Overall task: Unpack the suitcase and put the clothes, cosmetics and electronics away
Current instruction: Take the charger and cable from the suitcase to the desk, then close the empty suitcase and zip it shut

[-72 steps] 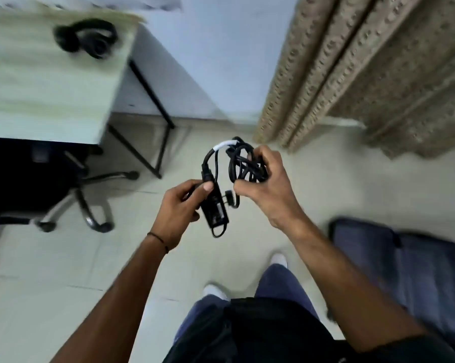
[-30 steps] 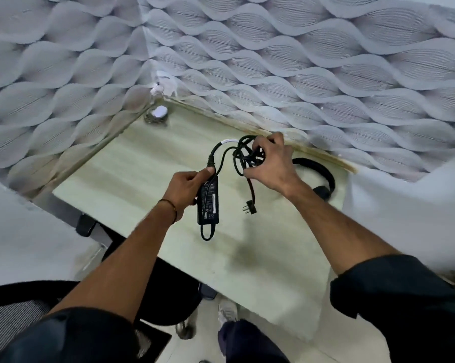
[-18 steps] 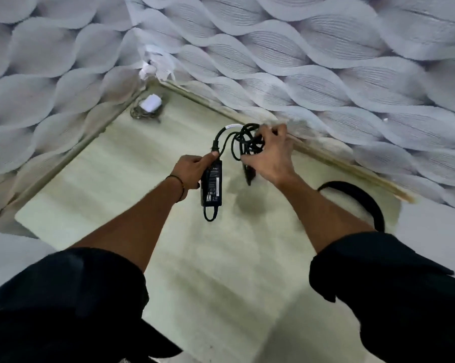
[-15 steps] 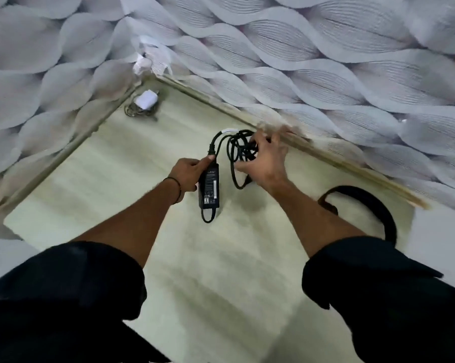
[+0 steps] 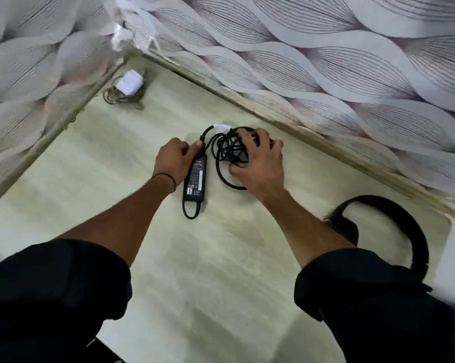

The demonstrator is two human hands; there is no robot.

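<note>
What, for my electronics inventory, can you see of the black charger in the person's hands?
The charger is a black, plastic-looking oblong brick with a white-printed label facing up and a small cord loop at its near end. From its far end a black cable with a white tag runs into a loose tangled coil. It appears to lie flat on the pale desk. The left hand grips the brick's far end; the right hand clutches the coil.
</note>
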